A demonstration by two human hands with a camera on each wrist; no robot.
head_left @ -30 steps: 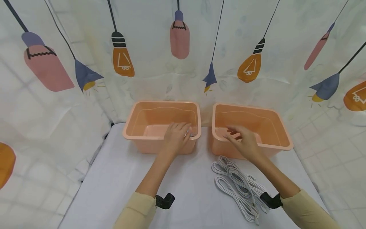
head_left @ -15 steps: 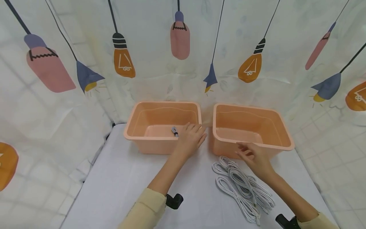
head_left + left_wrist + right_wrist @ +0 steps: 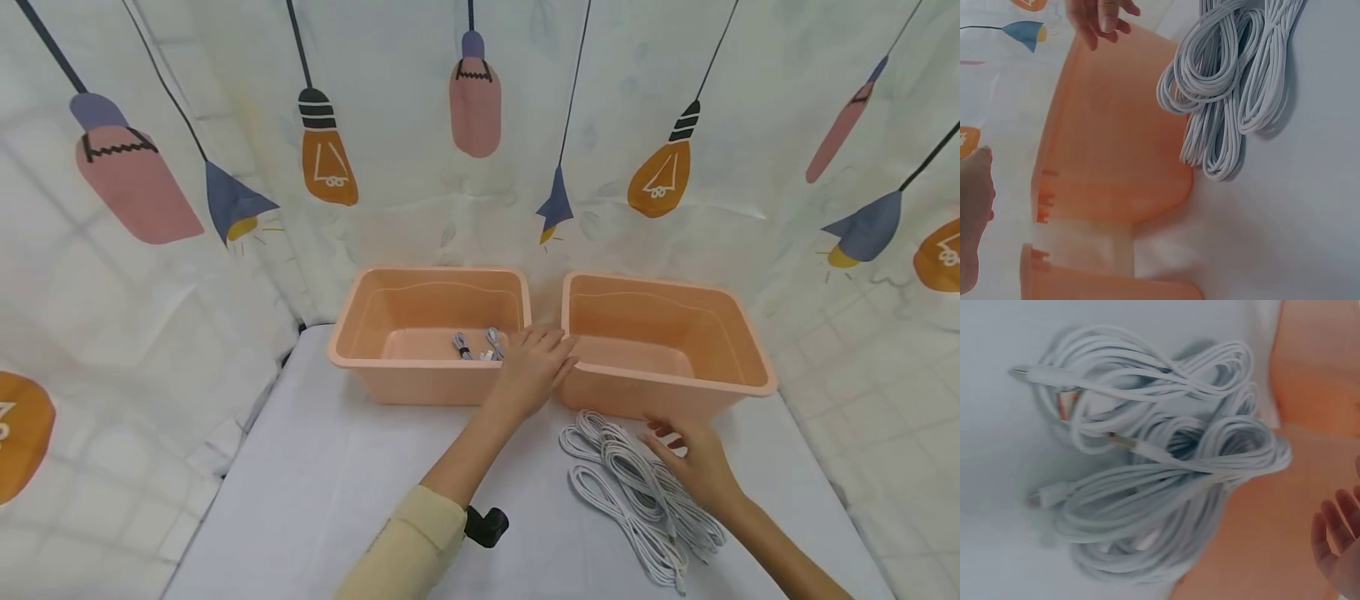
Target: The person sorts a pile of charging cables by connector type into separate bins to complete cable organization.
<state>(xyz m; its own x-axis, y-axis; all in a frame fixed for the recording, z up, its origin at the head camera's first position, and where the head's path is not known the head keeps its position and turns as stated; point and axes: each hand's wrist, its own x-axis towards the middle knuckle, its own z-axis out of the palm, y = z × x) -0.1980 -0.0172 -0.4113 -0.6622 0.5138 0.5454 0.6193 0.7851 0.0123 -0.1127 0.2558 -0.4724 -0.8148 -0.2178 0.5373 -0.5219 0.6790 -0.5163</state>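
Head view, near to far, with a clock face centred on the white cable coils point(image 3: 637, 471) and twelve at the back: the coils lie heaped on the table point(image 3: 337, 508), plugs toward five o'clock. At two, just beside them, is the right hand point(image 3: 697, 467), thumb and fingers apart, nothing seen in its grasp. The right tub point(image 3: 637, 392) stands close, between twelve and one. The left hand point(image 3: 528, 371), at eleven, reaches over the gap beside the left tub point(image 3: 427, 383), fingers loosely extended; it too appears to hold nothing, and whether it touches a rim I cannot tell. That tub, at ten, contains small cable bundles point(image 3: 494, 337), one dark-banded. Beyond hangs a lamp-patterned curtain point(image 3: 412, 229). My judgement: the small bundles count as done; the long coils, in neither tub yet, are left.
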